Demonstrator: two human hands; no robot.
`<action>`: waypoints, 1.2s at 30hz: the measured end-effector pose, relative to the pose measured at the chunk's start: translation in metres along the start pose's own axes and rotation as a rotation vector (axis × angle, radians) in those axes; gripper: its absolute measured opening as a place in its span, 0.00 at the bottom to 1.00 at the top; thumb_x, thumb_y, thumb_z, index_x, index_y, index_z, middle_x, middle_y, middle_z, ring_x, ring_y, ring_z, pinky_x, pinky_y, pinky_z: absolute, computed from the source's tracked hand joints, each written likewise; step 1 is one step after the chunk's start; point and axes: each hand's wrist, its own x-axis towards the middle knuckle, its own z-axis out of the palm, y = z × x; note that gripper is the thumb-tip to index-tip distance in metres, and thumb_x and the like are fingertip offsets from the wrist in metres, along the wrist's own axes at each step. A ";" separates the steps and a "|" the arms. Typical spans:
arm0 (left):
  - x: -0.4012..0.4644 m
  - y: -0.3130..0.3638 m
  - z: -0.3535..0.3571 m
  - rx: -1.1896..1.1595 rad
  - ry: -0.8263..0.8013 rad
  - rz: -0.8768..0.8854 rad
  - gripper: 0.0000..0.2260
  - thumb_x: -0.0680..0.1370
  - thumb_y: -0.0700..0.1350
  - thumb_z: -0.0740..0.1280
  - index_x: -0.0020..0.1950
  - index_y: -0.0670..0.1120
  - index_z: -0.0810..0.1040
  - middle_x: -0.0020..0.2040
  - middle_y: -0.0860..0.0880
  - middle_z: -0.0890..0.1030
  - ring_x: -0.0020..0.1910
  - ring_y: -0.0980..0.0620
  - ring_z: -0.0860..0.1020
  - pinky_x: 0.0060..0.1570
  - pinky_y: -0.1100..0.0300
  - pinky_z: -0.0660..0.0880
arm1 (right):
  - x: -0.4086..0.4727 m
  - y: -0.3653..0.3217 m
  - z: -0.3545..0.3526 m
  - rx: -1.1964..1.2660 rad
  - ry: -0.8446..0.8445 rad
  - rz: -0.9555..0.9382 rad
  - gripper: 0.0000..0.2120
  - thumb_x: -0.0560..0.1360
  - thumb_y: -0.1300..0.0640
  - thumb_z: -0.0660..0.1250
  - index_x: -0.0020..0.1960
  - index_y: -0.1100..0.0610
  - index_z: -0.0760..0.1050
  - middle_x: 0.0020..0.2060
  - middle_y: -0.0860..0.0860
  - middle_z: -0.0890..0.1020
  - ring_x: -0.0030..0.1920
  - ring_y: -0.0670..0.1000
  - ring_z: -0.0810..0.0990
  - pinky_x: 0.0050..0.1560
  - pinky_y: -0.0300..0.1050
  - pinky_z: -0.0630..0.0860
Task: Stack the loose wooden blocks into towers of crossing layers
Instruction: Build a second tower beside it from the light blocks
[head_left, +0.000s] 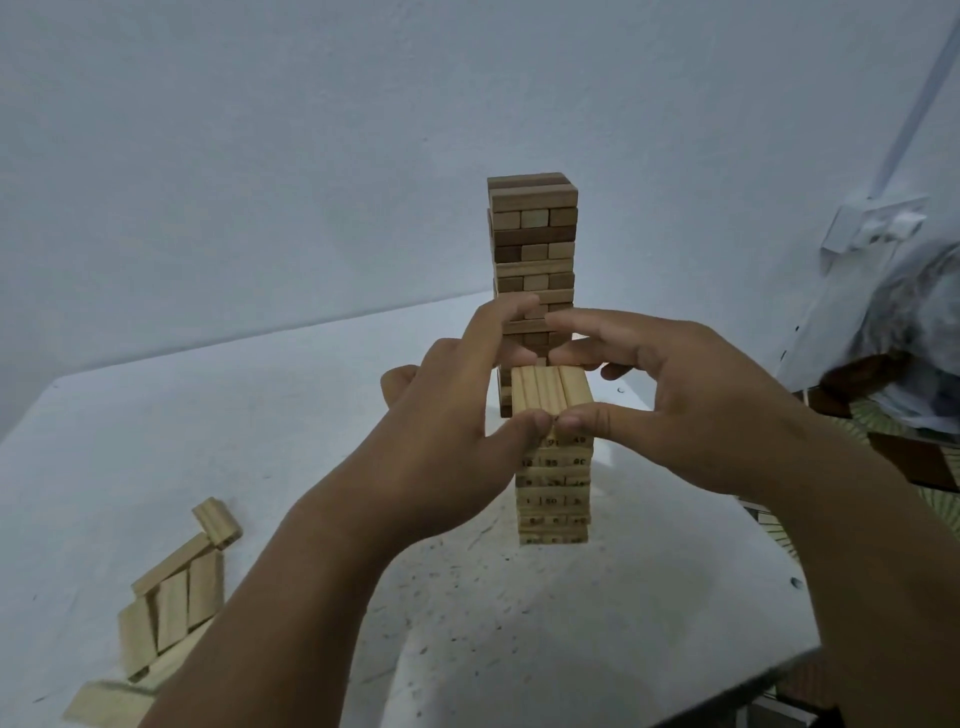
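I have both hands on the top layer (550, 391) of the near tower (554, 488). My left hand (457, 415) and right hand (691, 400) pinch that row of three pale blocks end to end: the thumbs press its near end, touching each other, and the fingers (511, 356) reach over to its far end. It looks like I am squaring the row up, not lifting it.

These blocks are small, stiff and light, with smooth dry faces, so I judge they slide easily on each other. I would grip them by the short ends and squeeze gently; a hard push could shift the numbered layers below.

The tower stands on the white table (156, 467). Behind it rises a taller tower of darker blocks (533, 228). More loose blocks (176, 587) lie in a heap near the left edge.
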 end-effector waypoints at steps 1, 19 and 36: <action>0.000 0.000 0.000 0.010 0.007 0.000 0.34 0.76 0.56 0.70 0.71 0.71 0.48 0.71 0.64 0.68 0.73 0.54 0.61 0.61 0.52 0.54 | -0.001 0.001 0.000 0.003 0.002 0.000 0.38 0.64 0.34 0.69 0.72 0.33 0.62 0.51 0.24 0.73 0.53 0.32 0.73 0.45 0.28 0.65; -0.006 -0.015 -0.001 -0.106 0.071 -0.130 0.31 0.76 0.57 0.69 0.70 0.71 0.54 0.61 0.72 0.72 0.73 0.55 0.65 0.73 0.38 0.60 | -0.011 0.019 -0.002 0.189 0.077 -0.019 0.23 0.70 0.52 0.75 0.63 0.41 0.74 0.53 0.34 0.81 0.58 0.41 0.78 0.55 0.42 0.78; -0.005 -0.018 0.000 -0.096 0.061 -0.140 0.31 0.76 0.57 0.69 0.68 0.73 0.52 0.56 0.75 0.69 0.74 0.52 0.64 0.72 0.38 0.60 | -0.011 0.018 -0.003 0.205 0.088 -0.027 0.25 0.70 0.52 0.76 0.63 0.41 0.74 0.54 0.36 0.81 0.58 0.42 0.78 0.55 0.45 0.78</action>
